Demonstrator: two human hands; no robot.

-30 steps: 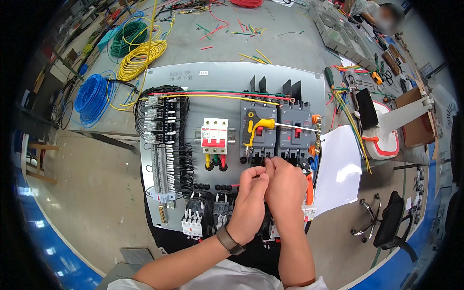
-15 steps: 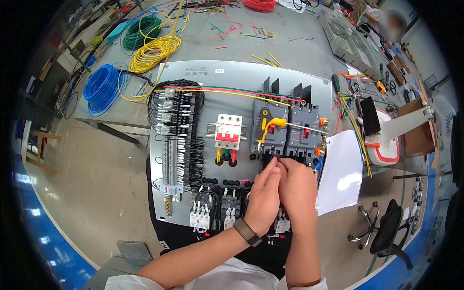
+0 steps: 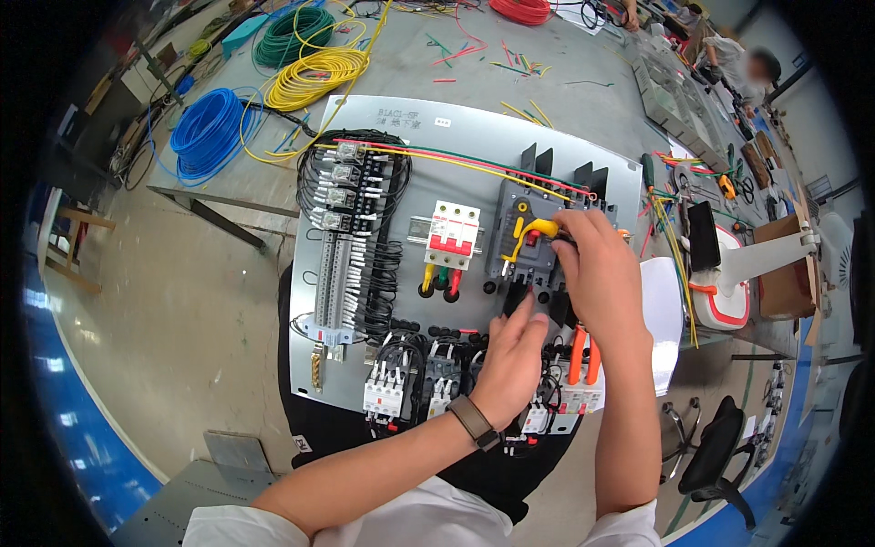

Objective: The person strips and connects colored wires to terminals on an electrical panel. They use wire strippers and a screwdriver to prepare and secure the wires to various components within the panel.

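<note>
My left hand [image 3: 512, 372], with a dark band on its wrist, is closed, fingertips at the lower terminals of the grey left-hand moulded-case circuit breaker [image 3: 527, 205]. What its fingers hold there is hidden. Over the neighbouring breaker, my right hand [image 3: 602, 273] closes its thumb and fingers on a yellow-handled screwdriver [image 3: 544, 226], which lies across the breakers; its shaft is covered by the hand. Beside the handle, a curved yellow piece [image 3: 518, 244] rests on the left breaker. Below my right hand, two orange handles [image 3: 577, 356] stick up, their lower ends among the bottom parts.
The metal mounting plate [image 3: 410, 137] carries a white-and-red breaker [image 3: 452, 235], a terminal strip [image 3: 334, 283] and contactors [image 3: 386, 387]. Coils of blue wire [image 3: 211, 137] and yellow wire [image 3: 314, 77] lie at left. A white sheet [image 3: 663, 305] and loose tools stand right. Another person [image 3: 734, 64] is far right.
My right hand has left the lower terminals and moved up and right onto the screwdriver. My left hand stays at the terminals. The orange handles have come into sight; the view has shifted slightly.
</note>
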